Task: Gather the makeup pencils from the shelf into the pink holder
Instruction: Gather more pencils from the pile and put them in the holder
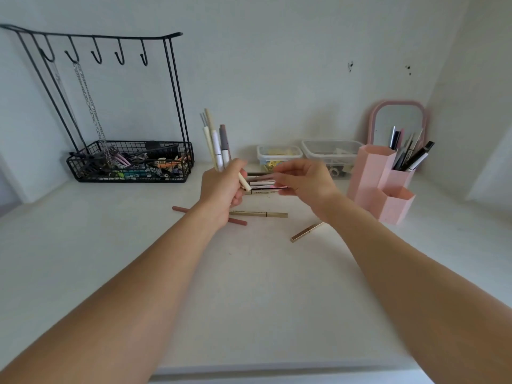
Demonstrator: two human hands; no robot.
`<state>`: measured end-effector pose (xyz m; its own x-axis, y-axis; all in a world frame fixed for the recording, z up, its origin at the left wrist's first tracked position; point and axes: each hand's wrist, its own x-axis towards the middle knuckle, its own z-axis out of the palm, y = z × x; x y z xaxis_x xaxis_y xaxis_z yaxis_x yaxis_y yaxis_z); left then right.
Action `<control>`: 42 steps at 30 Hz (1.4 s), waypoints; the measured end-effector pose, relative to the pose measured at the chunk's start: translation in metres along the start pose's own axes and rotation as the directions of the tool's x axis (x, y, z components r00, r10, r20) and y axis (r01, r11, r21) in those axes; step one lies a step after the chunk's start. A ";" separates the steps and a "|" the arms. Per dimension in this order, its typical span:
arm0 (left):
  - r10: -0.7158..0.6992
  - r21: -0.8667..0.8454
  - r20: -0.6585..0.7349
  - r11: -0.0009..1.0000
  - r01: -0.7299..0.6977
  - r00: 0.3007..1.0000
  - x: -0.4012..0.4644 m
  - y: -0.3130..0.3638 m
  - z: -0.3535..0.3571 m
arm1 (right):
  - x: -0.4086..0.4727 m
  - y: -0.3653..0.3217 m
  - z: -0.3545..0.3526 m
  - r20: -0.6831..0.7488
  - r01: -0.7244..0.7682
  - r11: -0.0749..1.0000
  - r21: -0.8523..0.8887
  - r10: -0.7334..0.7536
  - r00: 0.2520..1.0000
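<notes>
1. Nearest the camera, the front edge of the white shelf [249, 368] runs across the bottom of the view; the surface between this edge and both hands is bare.
2. Left hand [221, 192]: fingers clenched around a bundle of makeup pencils [217, 142] held upright, tips projecting above the knuckles; one cream pencil slants down out of the fist toward the right hand.
3. Right hand [303, 181]: fingers curled over a stack of flat pencils [261, 184] that lie between the two hands. Whether the fingertips grip the stack or only touch it cannot be determined.
4. Loose pencils below the fingers: a reddish pencil [181, 208] passing under the left wrist, a gold pencil [259, 214] just beneath the left fingers, and a short gold pencil [306, 232] beneath the right wrist.
5. Pink holder [371, 178]: stands right of the right hand, near but apart from it, already containing several dark pencils in its rear compartment; front compartment open.
6. Behind the right fingers: two clear lidded boxes [331, 151] against the wall.
7. Left of the left fingers: a black wire rack [130, 162], well apart, with open shelf between.
</notes>
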<state>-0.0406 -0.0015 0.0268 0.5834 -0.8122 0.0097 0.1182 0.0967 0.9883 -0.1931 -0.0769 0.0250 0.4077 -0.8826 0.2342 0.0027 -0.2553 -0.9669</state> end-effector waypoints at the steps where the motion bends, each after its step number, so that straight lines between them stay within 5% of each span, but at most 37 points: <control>1: -0.009 -0.017 -0.018 1.000 0.008 1.000 0.002 0.001 -0.003 | 0.005 0.004 -0.007 -0.066 0.030 0.976 -0.213 -0.045 0.997; 4: -0.038 -0.039 -0.073 0.999 0.035 0.997 0.007 0.002 -0.008 | 0.012 0.019 -0.020 0.023 0.096 0.720 -0.687 -0.111 0.994; 9: -0.050 -0.073 -0.067 0.996 0.045 0.997 0.010 0.002 -0.009 | 0.020 0.038 -0.018 0.255 0.256 0.479 -0.840 -0.068 0.965; 15: -0.034 -0.061 -0.198 0.998 0.023 0.980 0.016 -0.001 -0.013 | 0.019 0.022 -0.011 0.252 0.281 0.493 -0.824 -0.128 0.959; 20: -0.018 -0.062 -0.189 0.998 0.006 0.982 0.019 0.001 -0.016 | 0.025 0.017 0.018 0.340 0.302 0.416 -0.858 0.018 0.940; 24: 0.008 -0.047 -0.147 0.999 -0.015 0.989 0.019 -0.001 -0.016 | 0.050 0.017 0.036 0.281 0.236 0.379 -0.895 0.066 0.958; 30: 0.042 -0.033 -0.084 0.998 -0.045 0.996 0.017 -0.003 -0.011 | 0.069 0.023 0.049 0.248 0.217 0.166 -0.962 0.195 0.949; 42: 0.089 0.033 0.013 0.995 -0.090 0.996 0.010 -0.012 -0.006 | 0.029 0.034 0.033 0.266 0.216 0.308 -0.926 0.130 0.955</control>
<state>-0.0314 -0.0069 0.0136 0.5809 -0.8078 0.0999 0.0387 0.1500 0.9879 -0.1510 -0.0983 -0.0041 0.6329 -0.7710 0.0708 -0.7569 -0.6354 -0.1531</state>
